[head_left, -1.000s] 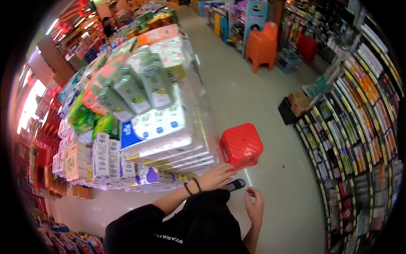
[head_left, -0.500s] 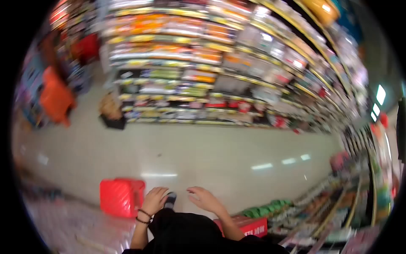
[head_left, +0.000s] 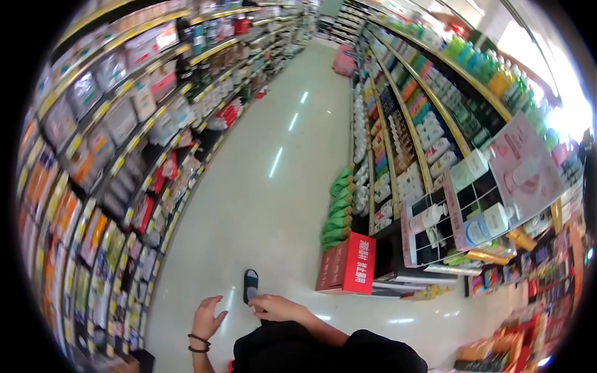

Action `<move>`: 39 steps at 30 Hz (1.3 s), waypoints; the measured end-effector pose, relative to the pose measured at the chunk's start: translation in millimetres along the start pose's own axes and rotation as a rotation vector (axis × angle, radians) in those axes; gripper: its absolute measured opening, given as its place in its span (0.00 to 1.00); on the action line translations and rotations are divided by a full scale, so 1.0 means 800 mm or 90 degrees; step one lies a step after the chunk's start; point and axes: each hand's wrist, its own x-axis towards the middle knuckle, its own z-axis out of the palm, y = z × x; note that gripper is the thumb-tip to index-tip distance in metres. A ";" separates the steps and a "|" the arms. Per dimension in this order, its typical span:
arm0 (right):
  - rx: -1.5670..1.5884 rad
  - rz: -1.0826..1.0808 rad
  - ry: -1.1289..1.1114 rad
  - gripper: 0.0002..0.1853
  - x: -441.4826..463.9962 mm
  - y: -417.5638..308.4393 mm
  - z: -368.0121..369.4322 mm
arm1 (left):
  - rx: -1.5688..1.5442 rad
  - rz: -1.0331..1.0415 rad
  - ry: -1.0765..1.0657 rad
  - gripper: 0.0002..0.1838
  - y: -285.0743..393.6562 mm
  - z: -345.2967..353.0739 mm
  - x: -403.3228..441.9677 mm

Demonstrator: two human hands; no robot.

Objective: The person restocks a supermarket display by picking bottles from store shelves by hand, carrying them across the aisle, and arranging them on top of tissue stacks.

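Low in the view, my left hand (head_left: 208, 318), with two dark bracelets at the wrist, is held over the pale floor with its fingers apart and nothing in them. To its right, my right hand (head_left: 278, 308) reaches in from the right, fingers loosely spread and empty. Just above my right hand is a foot in a dark slipper (head_left: 250, 285). The two hands are apart and touch no goods.
Packed shelves (head_left: 134, 143) line the left side of a long aisle floor (head_left: 267, 161). On the right stand a red box (head_left: 348, 264), green bundles (head_left: 339, 211), bottle shelves (head_left: 429, 118) and a wire rack of pump bottles (head_left: 463, 214).
The view has swung right, from the stacked packs and red stool to the long aisle. My hands have come closer together; both stay empty.
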 end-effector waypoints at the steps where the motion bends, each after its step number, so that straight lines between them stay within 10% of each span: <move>1: 0.022 0.004 0.034 0.20 0.034 0.035 -0.029 | -0.025 0.041 -0.036 0.25 0.004 0.012 0.077; 17: 0.024 0.022 0.316 0.16 0.262 0.139 -0.332 | -0.002 0.114 -0.190 0.23 -0.046 -0.029 0.472; 39: 0.028 0.300 0.314 0.21 0.479 0.445 -0.737 | 0.034 0.281 -0.251 0.22 -0.038 -0.036 1.246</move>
